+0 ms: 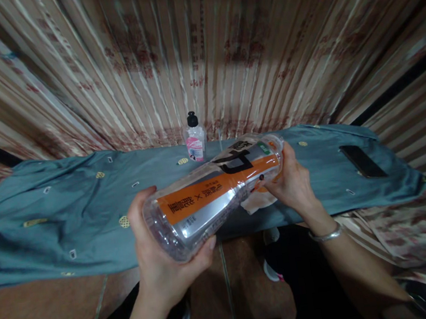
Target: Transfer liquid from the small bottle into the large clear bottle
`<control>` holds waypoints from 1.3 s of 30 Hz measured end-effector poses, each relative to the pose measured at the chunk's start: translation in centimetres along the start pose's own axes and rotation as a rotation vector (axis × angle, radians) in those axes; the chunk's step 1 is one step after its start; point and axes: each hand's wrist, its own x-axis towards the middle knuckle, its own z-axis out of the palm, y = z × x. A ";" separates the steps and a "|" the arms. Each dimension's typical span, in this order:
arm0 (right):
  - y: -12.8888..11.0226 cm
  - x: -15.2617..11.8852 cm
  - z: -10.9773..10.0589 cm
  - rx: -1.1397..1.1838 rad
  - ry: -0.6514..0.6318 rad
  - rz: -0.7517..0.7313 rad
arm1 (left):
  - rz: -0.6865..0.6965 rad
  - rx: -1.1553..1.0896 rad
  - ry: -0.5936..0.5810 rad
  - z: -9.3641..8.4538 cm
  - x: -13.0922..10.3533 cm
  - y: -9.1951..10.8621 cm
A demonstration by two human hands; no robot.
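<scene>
The left hand (166, 262) is wrapped around the nearer end of a large orange-labelled plastic bottle (213, 193), the right hand (293, 183) gripping its farther end, so it hangs slantwise above the cloth-covered counter (94, 211). Behind it stands a black-capped bottle (195, 143); a black smartphone (362, 162) lies to the right

Near the middle of the far edge of the teal, cloth-covered bench (82, 208), we see a small clear bottle (195, 147) standing upright, with a black cap and a pink label. Toward the bench's right end we find a black smartphone (362, 162) lying flat. Beyond the far edge we face a pleated, red-printed curtain (183, 53); below the near edge, brown floor tiles (49, 317).
</scene>
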 end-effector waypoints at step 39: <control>-0.1 0.2 -0.2 0.002 -0.020 0.002 | -0.050 -0.009 0.015 0.1 -0.1 0.0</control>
